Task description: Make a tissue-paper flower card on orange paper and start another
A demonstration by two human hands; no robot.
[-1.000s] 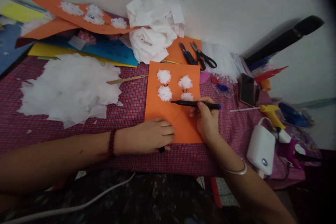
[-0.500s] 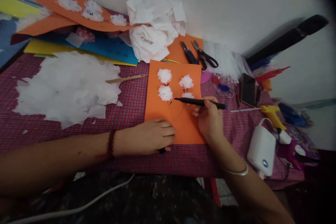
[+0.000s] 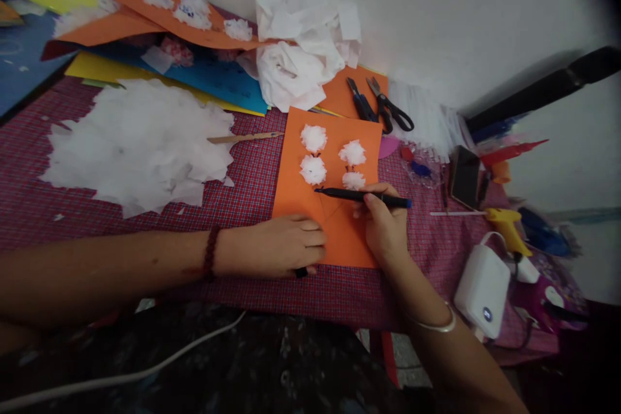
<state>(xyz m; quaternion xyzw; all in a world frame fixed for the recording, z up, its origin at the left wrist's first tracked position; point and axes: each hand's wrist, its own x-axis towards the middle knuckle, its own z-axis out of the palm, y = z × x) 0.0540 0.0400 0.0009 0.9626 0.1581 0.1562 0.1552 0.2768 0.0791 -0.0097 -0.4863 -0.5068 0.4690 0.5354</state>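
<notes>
My right hand (image 3: 388,229) grips a black marker (image 3: 344,194) with a blue end, held nearly level. Its tip touches an orange sheet (image 3: 294,200), just below the left column of white paper puffs (image 3: 313,170). Several puffs are stuck on the sheet in two columns, with small dark marks between them. Thin lines run down the paper below the marker. My left hand (image 3: 274,247) lies on the sheet's lower left part, fingers curled, and a small black marker cap (image 3: 301,272) pokes out beneath them.
White tissue pieces (image 3: 140,149) are heaped at left, beside a wooden stick (image 3: 247,137). Scissors (image 3: 392,107) lie behind the sheet, near crumpled white paper (image 3: 301,65). A yellow glue gun (image 3: 507,226), a phone (image 3: 464,176) and a white power bank (image 3: 484,288) are at right.
The marker tip has moved slightly down and left on the sheet, and a dark mark there has grown. My left hand stays on the paper. The whole view has shifted a little.
</notes>
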